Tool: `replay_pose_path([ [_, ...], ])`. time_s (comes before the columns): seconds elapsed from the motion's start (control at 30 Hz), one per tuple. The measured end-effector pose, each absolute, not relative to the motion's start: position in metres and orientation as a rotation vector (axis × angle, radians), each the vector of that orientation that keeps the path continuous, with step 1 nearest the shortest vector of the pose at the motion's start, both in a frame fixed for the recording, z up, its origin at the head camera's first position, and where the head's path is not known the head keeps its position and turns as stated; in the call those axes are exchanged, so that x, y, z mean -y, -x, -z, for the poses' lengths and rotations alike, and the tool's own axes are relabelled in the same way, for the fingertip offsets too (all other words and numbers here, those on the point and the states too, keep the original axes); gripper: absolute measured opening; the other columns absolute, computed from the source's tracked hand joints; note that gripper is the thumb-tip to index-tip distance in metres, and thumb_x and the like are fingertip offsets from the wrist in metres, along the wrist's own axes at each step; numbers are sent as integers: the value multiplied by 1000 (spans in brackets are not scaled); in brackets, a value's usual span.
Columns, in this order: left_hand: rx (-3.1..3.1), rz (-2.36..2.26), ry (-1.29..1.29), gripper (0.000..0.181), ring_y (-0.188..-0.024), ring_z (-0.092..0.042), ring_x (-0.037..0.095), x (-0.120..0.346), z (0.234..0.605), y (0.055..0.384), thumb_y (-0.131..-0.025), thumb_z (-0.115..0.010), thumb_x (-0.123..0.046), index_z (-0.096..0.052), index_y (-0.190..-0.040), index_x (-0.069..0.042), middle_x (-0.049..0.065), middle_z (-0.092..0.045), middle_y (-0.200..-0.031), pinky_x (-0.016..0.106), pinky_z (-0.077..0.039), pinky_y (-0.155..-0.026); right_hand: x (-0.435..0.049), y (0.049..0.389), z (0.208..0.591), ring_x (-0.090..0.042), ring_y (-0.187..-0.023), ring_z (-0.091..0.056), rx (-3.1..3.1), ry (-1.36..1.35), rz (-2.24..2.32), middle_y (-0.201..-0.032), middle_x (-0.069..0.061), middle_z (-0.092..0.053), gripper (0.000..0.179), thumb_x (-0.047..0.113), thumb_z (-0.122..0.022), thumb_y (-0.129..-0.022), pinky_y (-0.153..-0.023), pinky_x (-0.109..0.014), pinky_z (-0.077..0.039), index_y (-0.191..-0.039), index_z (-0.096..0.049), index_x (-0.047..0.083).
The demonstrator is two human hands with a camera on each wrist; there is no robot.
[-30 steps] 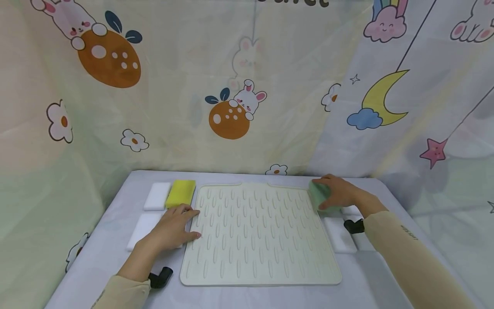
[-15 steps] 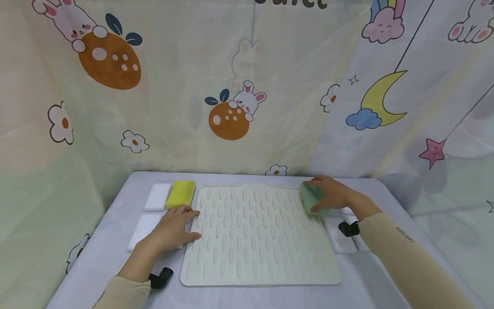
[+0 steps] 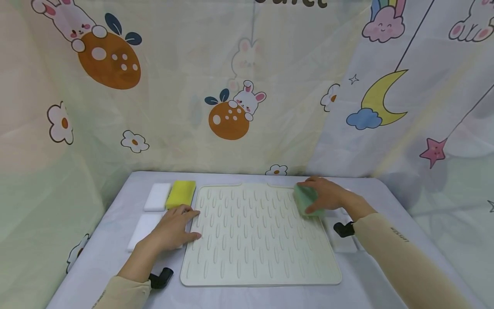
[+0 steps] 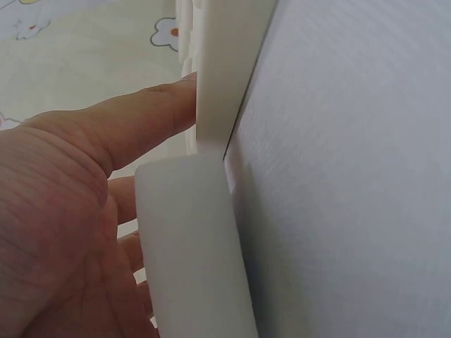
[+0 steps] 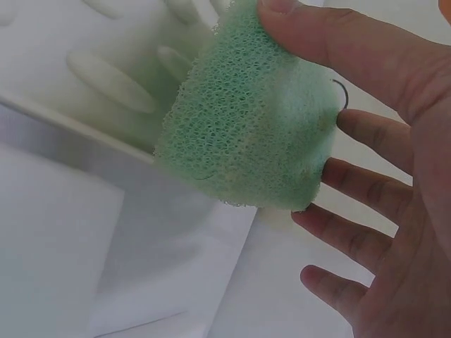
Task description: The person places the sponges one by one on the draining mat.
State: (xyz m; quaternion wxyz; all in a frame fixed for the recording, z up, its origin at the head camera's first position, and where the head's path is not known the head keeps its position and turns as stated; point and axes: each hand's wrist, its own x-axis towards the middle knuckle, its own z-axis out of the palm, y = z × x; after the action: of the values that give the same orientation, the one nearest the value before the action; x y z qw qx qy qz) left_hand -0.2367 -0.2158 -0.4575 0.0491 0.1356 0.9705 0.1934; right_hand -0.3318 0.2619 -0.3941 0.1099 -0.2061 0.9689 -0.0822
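Note:
A cream mat (image 3: 254,240) with raised oval ridges lies flat in the middle of the table. At its far right corner my right hand (image 3: 329,195) holds a green sponge (image 3: 305,199) over the mat's edge. The right wrist view shows the thumb on one side of this porous sponge (image 5: 243,120) and fingertips on the other. My left hand (image 3: 173,227) rests on the mat's left edge with fingers spread. Seen from the left wrist, the thumb (image 4: 151,116) touches the mat's side (image 4: 229,77), and a white block (image 4: 194,239) stands close by the palm.
Left of the mat are a yellow sponge (image 3: 181,194), a white block (image 3: 157,196) behind my left hand and another white block (image 3: 143,227) partly under it. More white blocks (image 3: 339,236) lie right of the mat, partly hidden by my right arm. A printed curtain (image 3: 173,107) hangs behind the table.
My right hand has moved left with the green sponge, from above the white blocks onto the mat's far right corner. The left hand has stayed in place.

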Motion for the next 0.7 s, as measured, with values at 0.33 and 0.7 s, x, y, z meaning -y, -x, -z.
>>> replay_pose_path([
  [0.33, -2954, -589, -398, 71, -136, -45, 42, 215, 459, 237, -85, -85, -38, -59, -146, -11, 13, -52, -146, 61, -38, -114, -253, 334, 396, -43, -144, -41, -2829, 606, 223, -157, -19, -43, 97, 49, -91, -75, -115, -63, -39, -156, -48, 18],
  [0.7, -2951, -586, -397, 71, -135, -45, 41, 215, 456, 236, -86, -84, -40, -59, -146, -11, 13, -52, -145, 60, -39, -113, -244, 335, 399, -43, -145, -40, -2817, 615, 216, -158, -17, -43, 98, 51, -90, -76, -115, -63, -39, -157, -46, 19],
])
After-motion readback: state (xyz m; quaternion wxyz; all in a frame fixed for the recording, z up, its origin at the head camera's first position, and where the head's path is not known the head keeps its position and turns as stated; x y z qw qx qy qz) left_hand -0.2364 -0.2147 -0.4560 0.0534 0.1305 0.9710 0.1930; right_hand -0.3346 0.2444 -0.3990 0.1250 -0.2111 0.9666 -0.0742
